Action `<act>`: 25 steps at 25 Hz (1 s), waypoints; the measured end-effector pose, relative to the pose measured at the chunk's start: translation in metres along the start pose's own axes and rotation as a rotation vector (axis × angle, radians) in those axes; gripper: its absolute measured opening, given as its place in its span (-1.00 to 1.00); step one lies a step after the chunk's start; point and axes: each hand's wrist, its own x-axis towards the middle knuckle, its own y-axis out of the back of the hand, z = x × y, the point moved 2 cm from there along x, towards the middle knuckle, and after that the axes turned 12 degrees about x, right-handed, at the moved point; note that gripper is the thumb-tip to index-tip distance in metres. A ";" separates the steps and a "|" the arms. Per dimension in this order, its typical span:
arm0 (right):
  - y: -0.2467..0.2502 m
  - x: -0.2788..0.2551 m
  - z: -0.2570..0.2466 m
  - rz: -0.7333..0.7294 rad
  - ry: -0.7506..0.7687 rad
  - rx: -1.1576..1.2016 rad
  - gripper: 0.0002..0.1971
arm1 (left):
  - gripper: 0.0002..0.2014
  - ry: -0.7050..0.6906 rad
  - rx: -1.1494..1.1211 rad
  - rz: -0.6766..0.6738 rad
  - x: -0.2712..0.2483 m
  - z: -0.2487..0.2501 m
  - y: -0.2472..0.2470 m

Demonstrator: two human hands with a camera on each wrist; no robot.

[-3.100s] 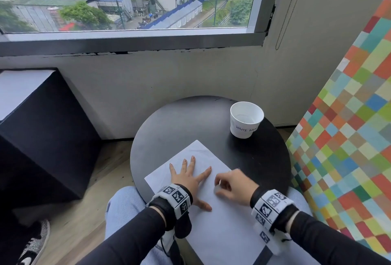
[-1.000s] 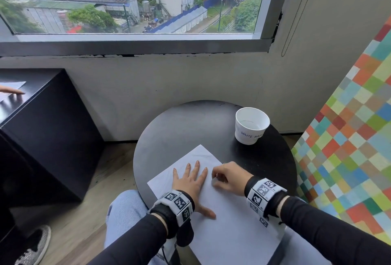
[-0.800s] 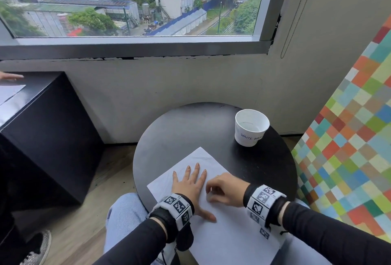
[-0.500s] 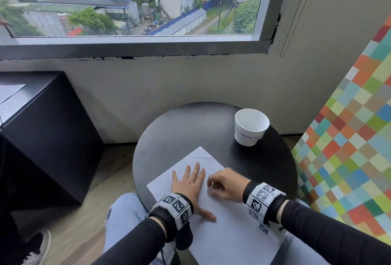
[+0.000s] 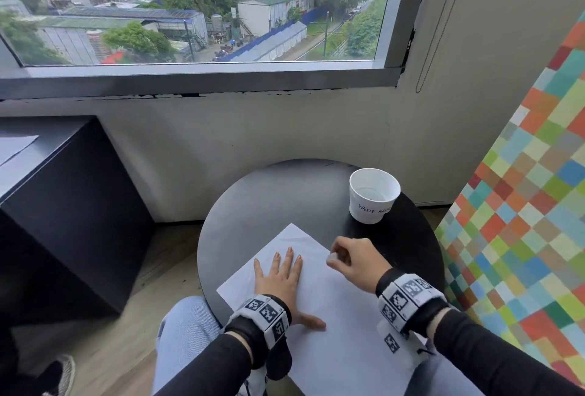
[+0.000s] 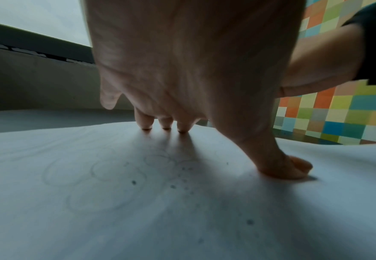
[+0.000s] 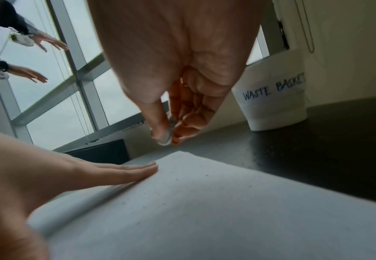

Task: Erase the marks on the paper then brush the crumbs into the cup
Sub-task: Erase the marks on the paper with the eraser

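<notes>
Since half a second ago our right hand (image 5: pixel 356 261) has lifted off the paper (image 5: pixel 342 326) toward its far edge, pinching a small white eraser (image 7: pixel 166 136). Left hand (image 5: pixel 280 277): flat, fingers straight, pressing paper. Crumbs (image 6: pixel 182 183): scattered on paper. Cup (image 5: pixel 373 194): upright, well apart on round black table (image 5: pixel 253 205).

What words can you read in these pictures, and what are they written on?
"WASTE BASKE": handwritten in blue on the side of the white cup; the picture's edge cuts off the end.
The wrist bands carry black-and-white square code patterns, not words.
The paper shows only faint pencil loops, no letters.
</notes>
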 end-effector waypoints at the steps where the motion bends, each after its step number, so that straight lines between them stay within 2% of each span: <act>1: 0.000 -0.007 0.000 0.032 -0.003 -0.012 -0.91 | 0.38 0.027 0.000 -0.007 0.001 0.000 0.002; 4: -0.007 -0.035 0.006 0.076 -0.060 0.035 -0.92 | 0.37 0.123 -0.016 -0.036 0.004 0.001 0.009; 8: -0.026 -0.066 0.020 -0.026 -0.109 -0.011 -0.95 | 0.25 0.178 -0.043 -0.051 0.003 0.001 0.010; 14: -0.017 -0.068 0.034 -0.008 -0.160 -0.036 -0.94 | 0.02 0.022 -0.002 -0.061 -0.018 -0.022 -0.001; 17: -0.013 -0.068 0.035 -0.009 -0.161 -0.042 -0.93 | 0.02 0.000 0.048 -0.082 -0.027 -0.023 -0.003; 20: -0.011 -0.069 0.032 -0.013 -0.155 -0.038 -0.93 | 0.01 0.002 0.057 -0.017 -0.024 -0.024 0.003; 22: -0.009 -0.068 0.030 -0.021 -0.161 -0.032 -0.93 | 0.01 -0.074 0.055 0.048 -0.019 -0.023 0.006; 25: -0.008 -0.063 0.025 -0.056 -0.138 -0.026 -0.90 | 0.03 -0.146 0.038 0.053 -0.015 -0.023 0.004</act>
